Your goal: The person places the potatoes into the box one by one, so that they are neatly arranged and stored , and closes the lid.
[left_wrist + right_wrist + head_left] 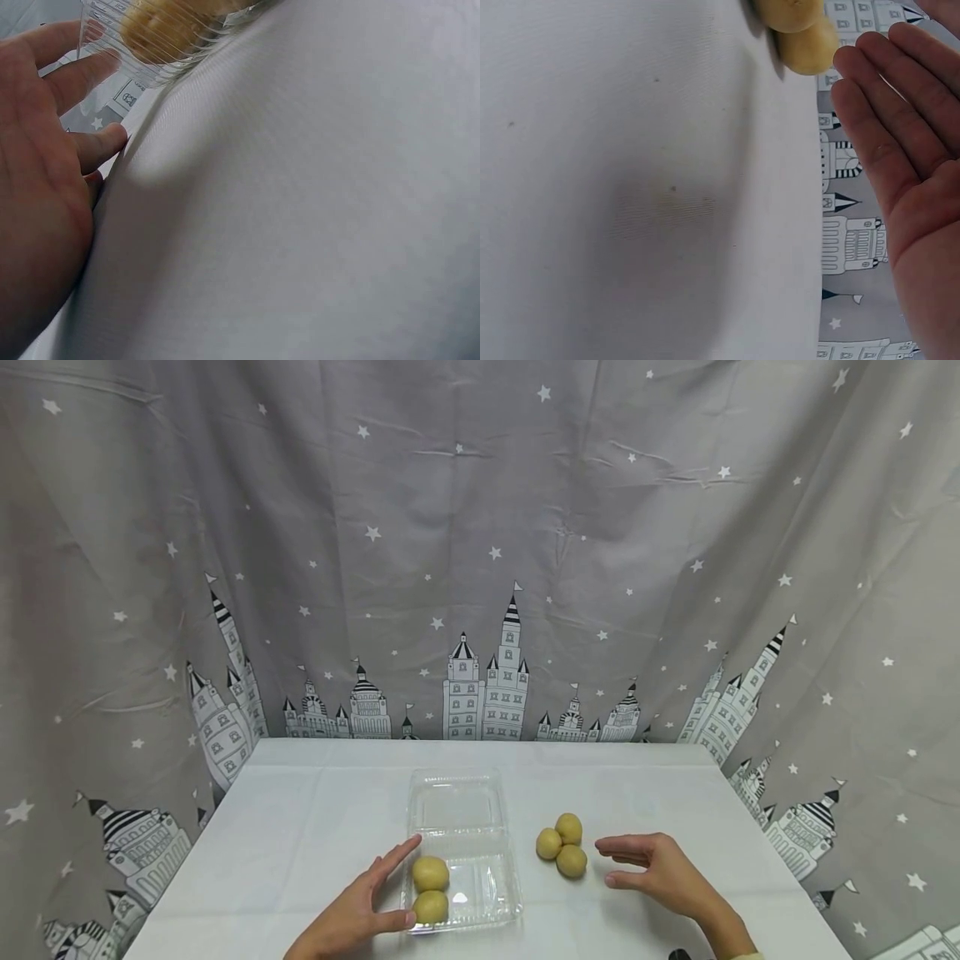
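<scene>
The left hand (363,903), fingers spread, stands at the left wall of a clear container (483,893) bearing two yellow potatoes (431,874), no grip evident. The right hand (666,872), empty, fingers extended, is just beside three loose potatoes (572,862). All potatoes appear firm, best held round the middle; the container seems flimsy, best steadied by its rim.

Glossy clear plastic container (486,893), smooth matt potatoes (431,874).
</scene>
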Demonstrator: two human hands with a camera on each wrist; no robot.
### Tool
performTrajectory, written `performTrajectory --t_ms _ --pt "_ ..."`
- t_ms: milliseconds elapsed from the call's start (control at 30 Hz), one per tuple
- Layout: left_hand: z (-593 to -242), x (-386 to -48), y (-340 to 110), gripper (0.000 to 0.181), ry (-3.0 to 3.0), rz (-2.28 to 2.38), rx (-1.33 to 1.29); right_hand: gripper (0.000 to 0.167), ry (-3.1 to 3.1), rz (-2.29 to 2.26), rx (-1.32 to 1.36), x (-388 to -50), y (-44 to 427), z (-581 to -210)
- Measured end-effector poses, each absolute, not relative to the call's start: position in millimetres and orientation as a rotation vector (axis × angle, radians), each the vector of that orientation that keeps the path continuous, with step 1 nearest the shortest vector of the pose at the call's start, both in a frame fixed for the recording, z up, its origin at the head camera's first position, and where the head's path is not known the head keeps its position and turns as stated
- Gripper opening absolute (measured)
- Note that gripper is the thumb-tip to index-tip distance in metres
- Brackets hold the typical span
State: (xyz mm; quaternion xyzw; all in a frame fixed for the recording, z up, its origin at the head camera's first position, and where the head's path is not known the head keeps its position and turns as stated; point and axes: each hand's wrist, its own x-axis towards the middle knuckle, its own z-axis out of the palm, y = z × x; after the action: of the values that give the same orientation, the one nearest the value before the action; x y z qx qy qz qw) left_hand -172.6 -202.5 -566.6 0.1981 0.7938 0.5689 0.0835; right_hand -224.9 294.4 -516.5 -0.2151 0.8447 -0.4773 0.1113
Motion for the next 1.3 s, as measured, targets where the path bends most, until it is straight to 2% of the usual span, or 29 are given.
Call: performTrajectory --t_ms 433,900,1300 --pt "-558 -176 -201 0.096 2.375 1.55 0.412 0.047 2.425 -1.459 -0.613 -234 295 -535" --pt "-556 -177 -200 0.099 2.396 1.545 0.404 0.051 2.417 -1.495 -0.571 -243 287 -544" --pt "-555 -177 -199 0.093 2.35 1.573 0.383 0.052 2.439 -1.488 -0.557 -243 281 -553"
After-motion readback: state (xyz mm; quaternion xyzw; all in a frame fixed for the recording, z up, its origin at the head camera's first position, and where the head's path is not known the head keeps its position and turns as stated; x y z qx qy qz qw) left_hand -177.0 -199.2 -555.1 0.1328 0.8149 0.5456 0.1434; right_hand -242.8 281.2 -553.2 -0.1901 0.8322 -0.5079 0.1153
